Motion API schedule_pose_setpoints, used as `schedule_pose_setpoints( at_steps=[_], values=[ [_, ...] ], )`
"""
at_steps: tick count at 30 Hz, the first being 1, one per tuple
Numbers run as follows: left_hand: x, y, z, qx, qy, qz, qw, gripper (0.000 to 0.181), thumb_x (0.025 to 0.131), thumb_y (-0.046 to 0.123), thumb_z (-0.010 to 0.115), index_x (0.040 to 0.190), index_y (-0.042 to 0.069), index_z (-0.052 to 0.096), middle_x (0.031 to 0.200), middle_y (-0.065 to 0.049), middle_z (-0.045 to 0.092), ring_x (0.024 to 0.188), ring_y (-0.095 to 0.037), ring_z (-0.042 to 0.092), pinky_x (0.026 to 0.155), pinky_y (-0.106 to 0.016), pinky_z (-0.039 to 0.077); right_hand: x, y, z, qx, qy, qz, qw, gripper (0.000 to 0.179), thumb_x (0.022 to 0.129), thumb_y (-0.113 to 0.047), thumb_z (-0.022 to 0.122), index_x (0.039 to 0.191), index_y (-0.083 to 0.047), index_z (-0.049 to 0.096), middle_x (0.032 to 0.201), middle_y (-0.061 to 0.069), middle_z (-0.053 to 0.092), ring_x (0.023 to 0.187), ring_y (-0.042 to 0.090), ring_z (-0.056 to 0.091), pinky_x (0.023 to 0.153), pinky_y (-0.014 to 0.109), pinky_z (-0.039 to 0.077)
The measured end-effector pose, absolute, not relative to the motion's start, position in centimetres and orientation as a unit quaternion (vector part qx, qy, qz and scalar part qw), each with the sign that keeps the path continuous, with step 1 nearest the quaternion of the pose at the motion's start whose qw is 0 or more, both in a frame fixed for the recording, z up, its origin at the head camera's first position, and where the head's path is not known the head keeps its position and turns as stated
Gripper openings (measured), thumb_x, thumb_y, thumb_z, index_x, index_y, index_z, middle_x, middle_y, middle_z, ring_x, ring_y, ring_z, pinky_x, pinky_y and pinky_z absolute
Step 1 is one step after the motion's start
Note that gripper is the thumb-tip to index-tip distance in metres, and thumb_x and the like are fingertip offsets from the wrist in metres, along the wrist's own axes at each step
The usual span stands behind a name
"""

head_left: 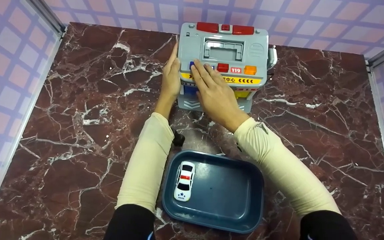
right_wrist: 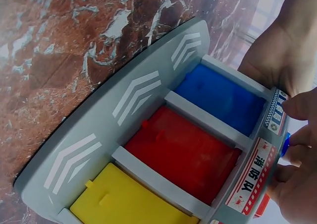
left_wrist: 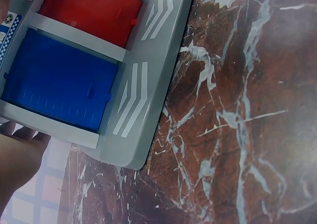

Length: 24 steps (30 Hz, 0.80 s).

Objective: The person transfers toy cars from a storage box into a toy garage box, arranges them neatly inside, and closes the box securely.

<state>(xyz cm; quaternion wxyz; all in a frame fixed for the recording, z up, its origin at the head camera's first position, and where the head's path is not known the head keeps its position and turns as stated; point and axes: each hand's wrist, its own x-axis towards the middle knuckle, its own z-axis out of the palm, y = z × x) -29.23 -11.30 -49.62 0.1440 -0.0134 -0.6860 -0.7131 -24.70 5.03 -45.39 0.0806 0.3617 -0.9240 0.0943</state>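
A grey toy garage (head_left: 190, 50) stands at the back of the marbled surface. My left hand (head_left: 171, 78) lies along its left side with the fingers extended. Over the front of the roof, my right hand (head_left: 217, 96) has its straight fingers on the left part, at a blue button (right_wrist: 286, 143) that they partly cover. A red button (head_left: 223, 67) and an orange button (head_left: 250, 70) show to the right of these fingers. Below the roof, the blue door (left_wrist: 62, 80), red door (right_wrist: 183, 152) and yellow door (right_wrist: 129, 199) are all closed.
Nearer to me, between my forearms, sits a dark blue tray (head_left: 227, 193). A white toy police car (head_left: 183, 193) with a red roof light lies along its left side. Checked panels (head_left: 138, 13) wall in the back and both sides.
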Motion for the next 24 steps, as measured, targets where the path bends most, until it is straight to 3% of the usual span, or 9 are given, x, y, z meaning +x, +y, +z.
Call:
schedule_pose_setpoints(
  at_steps=[11, 14, 17, 19, 21, 24],
  values=[
    [-29.5, -11.3, -50.0, -0.01, -0.657, -0.741, 0.135, 0.049, 0.107, 0.008, 0.029, 0.156, 0.004, 0.03, 0.16, -0.012, 0.036, 0.145, -0.021, 0.04, 0.115, -0.016, 0.031, -24.0, 5.2, -44.8, 0.359, -0.922, 0.132, 0.062, 0.063, 0.105, -0.022, 0.049, 0.158, -0.001, 0.023, 0.166, 0.014, 0.018, 0.151, 0.033, 0.023, 0.126, 0.041, 0.015],
    [-29.4, -11.2, -50.0, -0.003, -0.656, -0.744, 0.127, 0.049, 0.108, 0.009, 0.029, 0.157, 0.006, 0.03, 0.158, -0.012, 0.04, 0.141, -0.022, 0.045, 0.113, -0.018, 0.036, -22.3, 5.6, -44.7, 0.362, -0.91, 0.19, 0.072, 0.062, 0.103, -0.021, 0.053, 0.155, 0.001, 0.028, 0.163, 0.018, 0.026, 0.148, 0.034, 0.031, 0.124, 0.042, 0.024],
    [-29.3, -11.1, -49.9, 0.004, -0.666, -0.736, 0.12, 0.05, 0.107, 0.01, 0.03, 0.157, 0.009, 0.031, 0.157, -0.01, 0.042, 0.139, -0.019, 0.046, 0.112, -0.018, 0.037, -20.0, 6.0, -44.6, 0.369, -0.884, 0.274, 0.083, 0.055, 0.099, -0.016, 0.062, 0.147, 0.005, 0.044, 0.151, 0.023, 0.045, 0.131, 0.034, 0.055, 0.114, 0.039, 0.041],
    [-29.3, -11.1, -49.8, 0.008, -0.677, -0.726, 0.12, 0.05, 0.108, 0.011, 0.029, 0.157, 0.011, 0.031, 0.159, -0.008, 0.04, 0.143, -0.016, 0.042, 0.114, -0.016, 0.032, -18.5, 6.3, -44.4, 0.361, -0.868, 0.333, 0.069, 0.047, 0.094, -0.013, 0.069, 0.135, 0.006, 0.057, 0.136, 0.023, 0.06, 0.11, 0.031, 0.069, 0.1, 0.033, 0.054],
    [-29.3, -11.2, -49.7, 0.018, -0.68, -0.724, 0.112, 0.05, 0.108, 0.012, 0.029, 0.158, 0.013, 0.03, 0.16, -0.005, 0.038, 0.144, -0.013, 0.039, 0.114, -0.014, 0.03, -17.2, 6.7, -44.1, 0.342, -0.857, 0.383, 0.032, 0.038, 0.089, -0.011, 0.075, 0.123, 0.005, 0.067, 0.12, 0.02, 0.07, 0.093, 0.025, 0.074, 0.086, 0.026, 0.059],
    [-29.2, -11.2, -49.6, 0.032, -0.672, -0.733, 0.101, 0.05, 0.109, 0.012, 0.028, 0.158, 0.015, 0.03, 0.161, -0.002, 0.037, 0.143, -0.012, 0.04, 0.114, -0.014, 0.032, -15.6, 7.1, -43.6, 0.299, -0.853, 0.424, -0.053, 0.029, 0.085, -0.012, 0.079, 0.112, -0.001, 0.074, 0.105, 0.012, 0.076, 0.081, 0.017, 0.074, 0.072, 0.02, 0.06]
  ],
)
